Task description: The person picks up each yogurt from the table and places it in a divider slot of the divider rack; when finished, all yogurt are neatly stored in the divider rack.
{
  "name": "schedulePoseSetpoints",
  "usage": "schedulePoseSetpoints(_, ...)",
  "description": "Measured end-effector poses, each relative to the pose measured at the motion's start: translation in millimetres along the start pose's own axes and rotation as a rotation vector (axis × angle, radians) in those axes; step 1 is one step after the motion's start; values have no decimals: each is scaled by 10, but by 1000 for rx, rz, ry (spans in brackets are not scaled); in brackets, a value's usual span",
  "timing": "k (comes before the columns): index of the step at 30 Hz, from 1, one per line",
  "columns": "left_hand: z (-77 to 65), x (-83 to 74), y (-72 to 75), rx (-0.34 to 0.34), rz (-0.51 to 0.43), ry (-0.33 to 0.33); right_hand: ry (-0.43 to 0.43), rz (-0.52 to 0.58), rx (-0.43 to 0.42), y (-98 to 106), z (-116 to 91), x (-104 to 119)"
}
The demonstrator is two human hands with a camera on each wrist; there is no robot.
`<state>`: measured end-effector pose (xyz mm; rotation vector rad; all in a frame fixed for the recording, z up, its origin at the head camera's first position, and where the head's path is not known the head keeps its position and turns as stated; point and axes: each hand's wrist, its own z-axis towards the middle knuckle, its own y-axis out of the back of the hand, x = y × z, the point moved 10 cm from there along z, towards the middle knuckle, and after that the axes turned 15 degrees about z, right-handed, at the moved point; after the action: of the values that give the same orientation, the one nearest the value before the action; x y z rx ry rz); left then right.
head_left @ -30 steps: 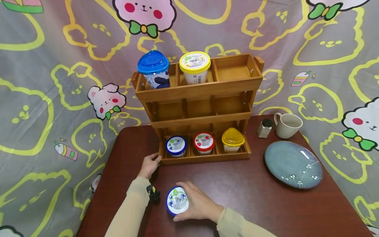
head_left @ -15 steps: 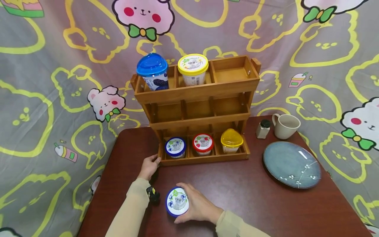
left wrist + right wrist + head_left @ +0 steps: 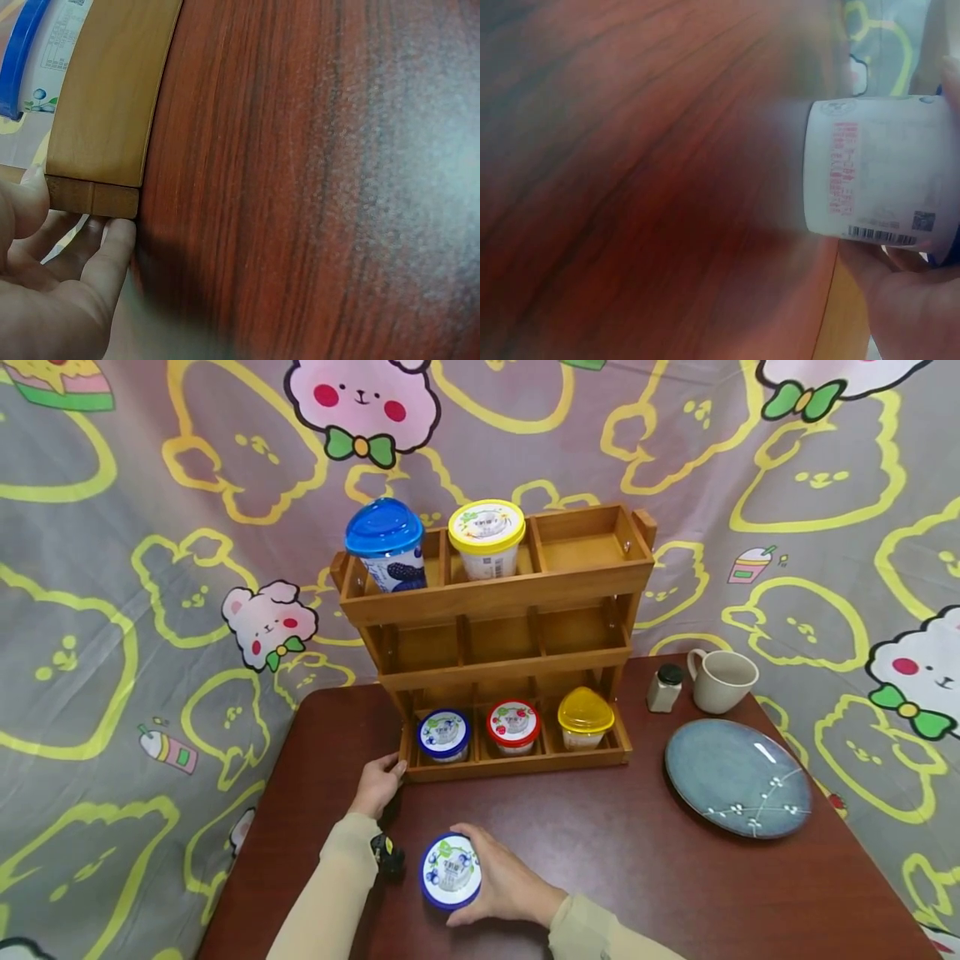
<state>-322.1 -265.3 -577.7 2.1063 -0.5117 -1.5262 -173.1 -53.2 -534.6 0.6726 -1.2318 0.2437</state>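
Note:
My right hand (image 3: 510,881) holds a white yogurt cup (image 3: 451,870) with a blue-rimmed, blueberry-print lid, thumb and fingers round its sides. In the right wrist view the white cup's side (image 3: 877,172) shows red print and a barcode; its base is toward the table. My left hand (image 3: 379,785) grips the lower left front corner of a three-tier wooden rack (image 3: 517,768). Up close, in the left wrist view, the thumb and fingertips of this hand (image 3: 67,277) lie about the end of the rack's front board (image 3: 112,97).
On the rack's bottom tier stand a blue-lidded cup (image 3: 444,734), a red-lidded cup (image 3: 513,725) and a yellow dome-lidded cup (image 3: 586,718). Its top tier holds a tall blue-lidded cup (image 3: 386,545) and a yellow-lidded cup (image 3: 487,537). Rightward are a shaker (image 3: 665,688), mug (image 3: 723,681) and plate (image 3: 738,777).
The head view has shifted slightly, so the rack and plate appear a little lower and further left. Both hands keep their holds, and the cup stays at nearly the same spot.

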Motion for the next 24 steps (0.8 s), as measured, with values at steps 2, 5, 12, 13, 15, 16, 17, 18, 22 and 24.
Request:
schedulePoseSetpoints(2,-9,-8,0,1,-3,4,-2,5,0,0,0,-6)
schedulePoseSetpoints(5,-16,-10,-1,0,7,7,-24,21,-7,33,-19,-26)
schedulePoseSetpoints(12,7,-43,14,-19,2,-23,-61,37,-89,521,-108,-53)
schedulePoseSetpoints(13,8,-47,15,-20,-5,-24,-60,41,-111,637,-124,-45)
schedulePoseSetpoints(15,11,-55,15,-22,-5,-25,-54,32,-159,883,-162,-1)
schedulePoseSetpoints(16,13,-59,15,-22,-2,-28,-48,24,-179,1004,-181,24)
schedulePoseSetpoints(17,10,-54,12,-20,0,-24,-43,9,-198,1125,-203,52)
schedulePoseSetpoints(18,10,-50,9,-18,-2,-23,-39,-7,-213,1243,-224,85)
schedulePoseSetpoints(22,10,-30,2,-8,-8,-28,-48,-67,-228,1670,-299,240)
schedulePoseSetpoints(24,10,-6,-1,-3,-19,-22,-55,-101,-214,1865,-321,350)
